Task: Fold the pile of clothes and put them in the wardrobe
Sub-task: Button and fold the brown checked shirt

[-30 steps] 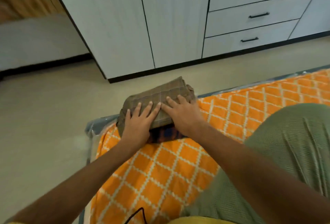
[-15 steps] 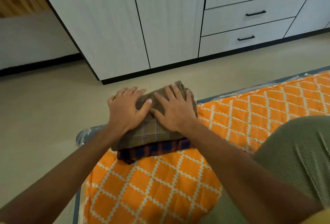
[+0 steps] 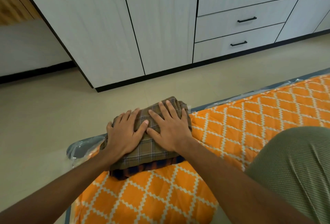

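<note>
- Left hand [image 3: 123, 134] and right hand [image 3: 169, 131] lie flat, side by side, on the folded brown garment [image 3: 150, 154] at frame centre.
- Stacked at the mattress [image 3: 160, 197] corner, it may slide floorward if lifted unevenly.

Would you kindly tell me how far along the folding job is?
Done: a folded brown garment sits on a folded dark garment at the bed corner. In hand: the left hand and right hand press flat on top. Left: carrying both to the wardrobe, whose doors and drawers are shut.
</note>
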